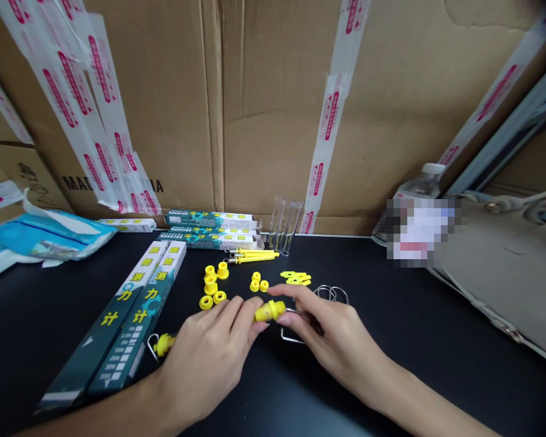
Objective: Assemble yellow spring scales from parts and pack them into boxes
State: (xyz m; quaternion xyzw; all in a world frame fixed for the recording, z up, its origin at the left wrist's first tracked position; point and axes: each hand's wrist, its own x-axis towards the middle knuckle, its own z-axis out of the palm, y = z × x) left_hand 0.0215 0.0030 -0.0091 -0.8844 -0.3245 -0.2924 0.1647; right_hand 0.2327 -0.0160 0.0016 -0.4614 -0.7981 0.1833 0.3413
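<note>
Here, in the head view, the left hand (212,343) is closed around a yellow-ended piece (267,312) in the near middle of the scene, the end poking out to the right past its fingers. The right hand (327,321) pinches a thin metal wire (293,311) at that end. On the left hand's other side shows a yellow hooked cap (164,345); whether it joins the same piece is hidden. Just beyond the hands lie yellow collars (210,285) to the left, small yellow rings (255,284) in the middle and flat yellow tabs (295,279) to the right. Farther off are slim yellow rods (255,255) and upright clear tubes (284,224). Two long printed boxes (118,303) lie left; at far right a bottle (430,181) stands beside a bag (505,261).
</note>
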